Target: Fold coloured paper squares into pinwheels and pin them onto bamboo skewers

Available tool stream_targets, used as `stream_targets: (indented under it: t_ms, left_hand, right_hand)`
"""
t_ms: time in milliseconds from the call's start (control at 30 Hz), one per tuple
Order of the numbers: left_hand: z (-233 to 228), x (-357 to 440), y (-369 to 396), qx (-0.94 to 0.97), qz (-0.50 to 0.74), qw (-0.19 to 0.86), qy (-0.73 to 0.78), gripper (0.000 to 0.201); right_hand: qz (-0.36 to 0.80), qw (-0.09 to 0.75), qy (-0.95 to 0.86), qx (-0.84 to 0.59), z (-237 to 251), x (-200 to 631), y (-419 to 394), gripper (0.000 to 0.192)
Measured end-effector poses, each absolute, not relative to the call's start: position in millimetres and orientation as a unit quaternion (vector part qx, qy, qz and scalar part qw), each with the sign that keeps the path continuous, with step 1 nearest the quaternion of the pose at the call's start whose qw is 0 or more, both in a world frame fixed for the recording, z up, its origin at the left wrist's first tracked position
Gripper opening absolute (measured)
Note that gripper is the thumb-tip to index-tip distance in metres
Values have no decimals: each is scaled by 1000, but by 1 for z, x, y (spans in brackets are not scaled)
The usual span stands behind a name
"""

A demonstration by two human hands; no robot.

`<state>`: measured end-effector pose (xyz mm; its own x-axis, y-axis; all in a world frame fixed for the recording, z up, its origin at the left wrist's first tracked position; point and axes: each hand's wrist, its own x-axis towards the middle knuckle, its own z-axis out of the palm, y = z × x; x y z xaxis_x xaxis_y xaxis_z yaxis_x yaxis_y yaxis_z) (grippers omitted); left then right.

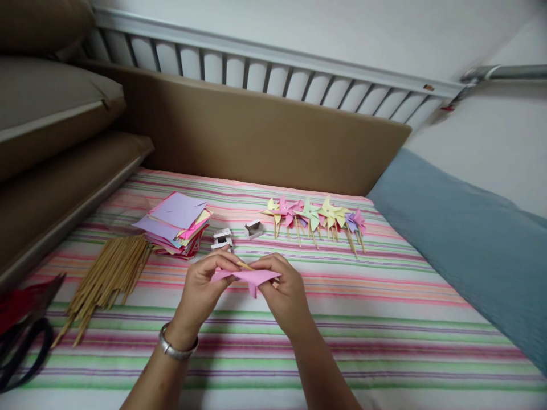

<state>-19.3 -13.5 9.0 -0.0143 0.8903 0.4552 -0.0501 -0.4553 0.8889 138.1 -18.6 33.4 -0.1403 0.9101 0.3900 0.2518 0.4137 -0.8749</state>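
Note:
Both my hands hold a pink paper pinwheel [252, 278] above the striped sheet [363, 319]. My left hand [205, 287], with a silver bracelet on the wrist, pinches its left side. My right hand [284, 293] grips its right side, and a thin wooden stick [244, 265] shows between my fingers at the paper's top. Beyond my hands lie a stack of coloured paper squares [177, 225], a pile of wooden sticks [109, 273] and a row of several finished pinwheels [318, 219].
Small white boxes [222, 239] and another white piece [254, 229] lie just past my hands. Black-handled scissors [25, 341] rest at the left edge. A brown headboard [256, 136] stands behind, brown cushions [47, 108] at the left, a blue cover [470, 239] at the right.

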Motion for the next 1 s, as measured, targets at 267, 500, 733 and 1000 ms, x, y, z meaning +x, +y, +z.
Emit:
stream_targets:
  t_ms: [267,500,733,1000]
  left_hand:
    - [10,-21,-14,606,611,367,354,3]
    - [11,-20,-14,609,605,368,357,4]
    - [11,-19,-14,605,604,372,362,5]
    - [12,-18,-14,598,608,381,356,5]
  right_hand:
    - [352,491,-678,-419,28,140,-17,22]
    - [387,479,-652,-442,23,140,-16,21]
    - [396,479,-645,-445,22,140,-16,22]
    - [393,474,-651,-444,23,141,-16,22]
